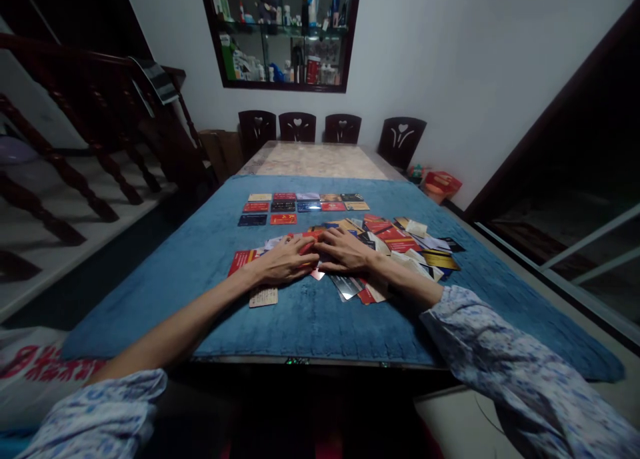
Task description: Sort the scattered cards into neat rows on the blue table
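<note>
My left hand [286, 259] lies palm down on a loose heap of cards, its fingers stretched out to the right. My right hand [345, 249] rests on the same heap from the other side, fingers reaching left and spread a little. The fingertips of both meet near the middle, over red cards partly hidden beneath them. A red card [241, 262] shows beside my left wrist, and a pale card [263, 297] lies below it. Right of my right hand spread many mixed cards, among them a red card [399, 240], a gold card [440, 260] and a silver-grey card [347, 286].
Beyond the heap, cards lie in neat rows, including a dark card [253, 220] and an orange-red card [283, 219]. A blue cloth [200, 259] covers the near part of the table. Several dark chairs [297, 127] stand at the far end. A railing [90, 56] runs along the left.
</note>
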A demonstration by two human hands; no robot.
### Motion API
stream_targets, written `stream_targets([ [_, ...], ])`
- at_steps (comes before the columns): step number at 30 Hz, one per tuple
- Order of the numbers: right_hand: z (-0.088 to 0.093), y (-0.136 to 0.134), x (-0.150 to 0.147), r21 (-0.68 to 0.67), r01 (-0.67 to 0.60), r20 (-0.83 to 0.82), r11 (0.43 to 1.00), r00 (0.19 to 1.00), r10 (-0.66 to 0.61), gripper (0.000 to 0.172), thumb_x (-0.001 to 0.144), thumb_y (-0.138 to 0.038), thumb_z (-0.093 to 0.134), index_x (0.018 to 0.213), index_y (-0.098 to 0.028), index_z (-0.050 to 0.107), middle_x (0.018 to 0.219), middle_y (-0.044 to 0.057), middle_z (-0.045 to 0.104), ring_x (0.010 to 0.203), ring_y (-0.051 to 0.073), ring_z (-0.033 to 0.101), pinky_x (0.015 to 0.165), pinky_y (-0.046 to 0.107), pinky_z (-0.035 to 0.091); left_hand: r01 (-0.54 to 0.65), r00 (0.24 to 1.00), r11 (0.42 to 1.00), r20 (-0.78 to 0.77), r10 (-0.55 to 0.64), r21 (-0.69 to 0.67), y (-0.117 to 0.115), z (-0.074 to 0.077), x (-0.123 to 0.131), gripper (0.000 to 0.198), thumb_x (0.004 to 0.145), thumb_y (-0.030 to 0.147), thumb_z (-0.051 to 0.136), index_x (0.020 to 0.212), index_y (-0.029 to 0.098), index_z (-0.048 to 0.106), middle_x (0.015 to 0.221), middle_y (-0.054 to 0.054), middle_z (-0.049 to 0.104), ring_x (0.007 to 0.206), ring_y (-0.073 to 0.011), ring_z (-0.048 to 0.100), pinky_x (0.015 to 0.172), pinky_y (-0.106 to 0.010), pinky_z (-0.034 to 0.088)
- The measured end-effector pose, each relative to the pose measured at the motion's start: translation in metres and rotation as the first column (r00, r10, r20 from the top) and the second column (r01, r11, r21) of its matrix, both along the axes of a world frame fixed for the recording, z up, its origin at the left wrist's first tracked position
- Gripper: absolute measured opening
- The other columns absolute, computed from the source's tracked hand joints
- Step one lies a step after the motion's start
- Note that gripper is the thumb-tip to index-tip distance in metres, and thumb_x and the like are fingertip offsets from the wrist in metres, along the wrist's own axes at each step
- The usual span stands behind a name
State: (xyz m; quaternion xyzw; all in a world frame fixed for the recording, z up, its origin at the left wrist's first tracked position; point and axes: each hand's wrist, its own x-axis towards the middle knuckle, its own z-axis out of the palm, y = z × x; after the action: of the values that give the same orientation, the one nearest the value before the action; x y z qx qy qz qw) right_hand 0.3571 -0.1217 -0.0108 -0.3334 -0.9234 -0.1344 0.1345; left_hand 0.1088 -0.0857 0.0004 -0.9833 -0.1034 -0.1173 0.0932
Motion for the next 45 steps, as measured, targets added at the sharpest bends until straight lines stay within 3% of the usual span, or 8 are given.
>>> stream_targets([
  [12, 0.005, 0.024, -0.001, 0.049, 0.041, 0.006, 0.998, 0.999, -0.041, 0.054, 0.101, -0.059, 0.037, 0.120, -0.016, 0.064, 0.108, 0.015, 0.062, 0.096, 0.025, 0.048, 0.081, 0.038, 0.038, -0.127, 0.990, 0.992, -0.064, 0.128, 0.023, 0.025, -0.002, 0.010, 0.038, 0.104, 0.044, 0.035, 0.122, 0.024, 0.062, 0.125, -0.012, 0.059, 0.111, -0.0271, 0.050, 0.085, -0.039, 0.040],
  [20, 0.004, 0.037, 0.008, 0.061, -0.023, 0.013, 0.998, 1.000, 0.022, 0.052, 0.103, -0.056, 0.033, 0.118, -0.016, 0.064, 0.103, 0.013, 0.064, 0.091, 0.023, 0.052, 0.077, 0.035, 0.040, -0.173, 0.984, 0.985, -0.055, 0.172, -0.017, 0.028, -0.002, 0.017, 0.038, 0.103, 0.046, 0.038, 0.122, 0.023, 0.062, 0.119, -0.012, 0.060, 0.107, -0.0267, 0.051, 0.087, -0.039, 0.040],
  [27, 0.004, 0.039, 0.019, 0.050, 0.037, -0.031, 0.998, 0.999, -0.035, 0.047, 0.103, -0.053, 0.037, 0.116, -0.018, 0.067, 0.104, 0.013, 0.063, 0.090, 0.023, 0.051, 0.078, 0.036, 0.041, -0.177, 0.984, 0.980, -0.006, 0.177, -0.087, 0.030, -0.003, 0.014, 0.041, 0.103, 0.046, 0.038, 0.130, 0.024, 0.059, 0.120, -0.011, 0.060, 0.109, -0.0259, 0.051, 0.089, -0.039, 0.041],
  [31, 0.010, 0.039, 0.034, 0.027, 0.059, -0.136, 0.998, 0.989, -0.055, 0.039, 0.103, -0.045, 0.041, 0.113, -0.020, 0.069, 0.105, 0.012, 0.065, 0.094, 0.024, 0.051, 0.083, 0.040, 0.043, -0.194, 0.979, 0.972, 0.040, 0.201, -0.136, 0.032, -0.004, 0.014, 0.044, 0.102, 0.048, 0.041, 0.132, 0.022, 0.059, 0.123, -0.013, 0.060, 0.111, -0.0273, 0.051, 0.090, -0.042, 0.042],
  [36, 0.012, 0.032, 0.052, 0.005, 0.024, -0.259, 1.000, 0.966, -0.022, 0.042, 0.098, -0.050, 0.050, 0.114, -0.017, 0.070, 0.103, 0.013, 0.066, 0.095, 0.026, 0.051, 0.087, 0.045, 0.045, -0.210, 0.972, 0.968, 0.078, 0.222, -0.140, 0.024, 0.000, 0.024, 0.041, 0.098, 0.045, 0.050, 0.126, 0.018, 0.063, 0.125, -0.016, 0.061, 0.117, -0.0311, 0.049, 0.094, -0.049, 0.040],
  [41, 0.002, 0.022, 0.051, -0.061, 0.021, -0.261, 0.998, 0.965, -0.036, 0.053, 0.089, -0.063, 0.058, 0.116, -0.018, 0.071, 0.110, 0.015, 0.067, 0.101, 0.028, 0.051, 0.088, 0.048, 0.046, -0.232, 0.969, 0.961, 0.049, 0.241, -0.151, 0.017, 0.005, 0.042, 0.042, 0.092, 0.050, 0.057, 0.116, 0.017, 0.067, 0.123, -0.016, 0.060, 0.119, -0.0348, 0.045, 0.098, -0.058, 0.036],
  [45, -0.002, 0.020, 0.051, -0.097, 0.019, -0.232, 0.995, 0.972, -0.041, 0.052, 0.090, -0.061, 0.058, 0.119, -0.019, 0.071, 0.113, 0.015, 0.067, 0.103, 0.028, 0.050, 0.090, 0.047, 0.045, -0.254, 0.964, 0.949, 0.030, 0.264, -0.186, 0.016, 0.005, 0.054, 0.040, 0.091, 0.046, 0.057, 0.116, 0.016, 0.067, 0.117, -0.016, 0.061, 0.116, -0.0345, 0.046, 0.097, -0.058, 0.038],
])
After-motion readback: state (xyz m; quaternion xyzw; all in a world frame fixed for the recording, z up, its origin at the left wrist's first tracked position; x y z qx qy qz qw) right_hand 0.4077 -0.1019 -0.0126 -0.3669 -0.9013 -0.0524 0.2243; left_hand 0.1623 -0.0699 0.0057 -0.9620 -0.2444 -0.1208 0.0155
